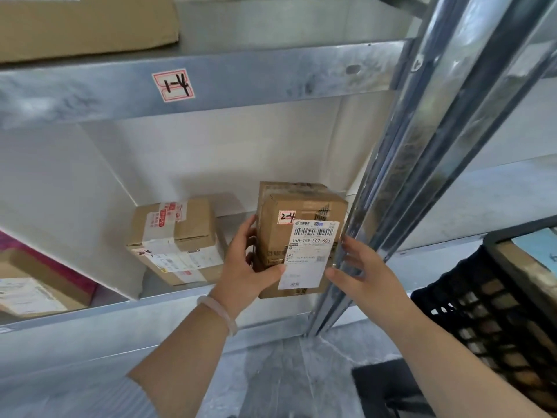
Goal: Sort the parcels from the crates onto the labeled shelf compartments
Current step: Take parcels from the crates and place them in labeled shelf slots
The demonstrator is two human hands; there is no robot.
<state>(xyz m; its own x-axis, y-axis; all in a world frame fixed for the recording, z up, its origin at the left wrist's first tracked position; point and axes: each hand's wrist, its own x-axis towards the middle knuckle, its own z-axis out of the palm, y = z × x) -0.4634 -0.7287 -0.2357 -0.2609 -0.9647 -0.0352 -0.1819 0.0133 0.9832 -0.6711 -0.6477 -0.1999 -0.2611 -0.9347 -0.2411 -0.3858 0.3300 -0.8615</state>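
A brown cardboard parcel [301, 236] with a red-edged "2-4" tag and a white shipping label stands upright at the front right of a shelf compartment. My left hand [250, 267] grips its left side, thumb across the lower front. My right hand [358, 267] touches its right edge with spread fingers, thumb under the label's corner. A second taped parcel [176, 239] lies to its left in the same compartment. The beam above carries a "1-4" label [173, 85].
A steel upright [422, 164] rises just right of the held parcel. A black mesh crate [494, 312] with parcels sits at the lower right. A large carton [87, 22] rests on the upper shelf. More parcels [33, 285] lie in the left compartment.
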